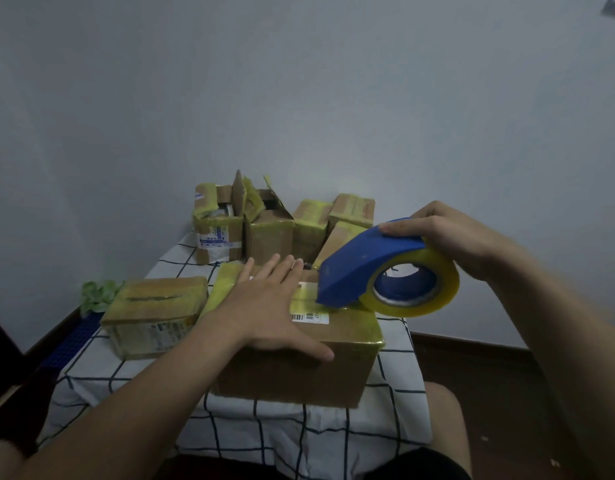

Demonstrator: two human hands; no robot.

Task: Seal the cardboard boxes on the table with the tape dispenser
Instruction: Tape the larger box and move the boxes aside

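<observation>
A large cardboard box point(299, 372) with a barcode label on its lid stands at the front of the table. My left hand point(271, 306) lies flat on the lid, fingers straight and spread, thumb over the front edge. My right hand point(448, 233) grips the blue tape dispenser point(361, 265) from above. Its yellowish tape roll point(413, 282) hangs at the box's right side. The dispenser's front tip touches the top of the box beside my left hand.
A low taped box point(153, 313) lies to the left on the checked tablecloth point(264, 427). Several taped boxes point(268, 230), some with raised flaps, crowd the far end against the wall. A green leafy item point(98, 296) sits at the left edge.
</observation>
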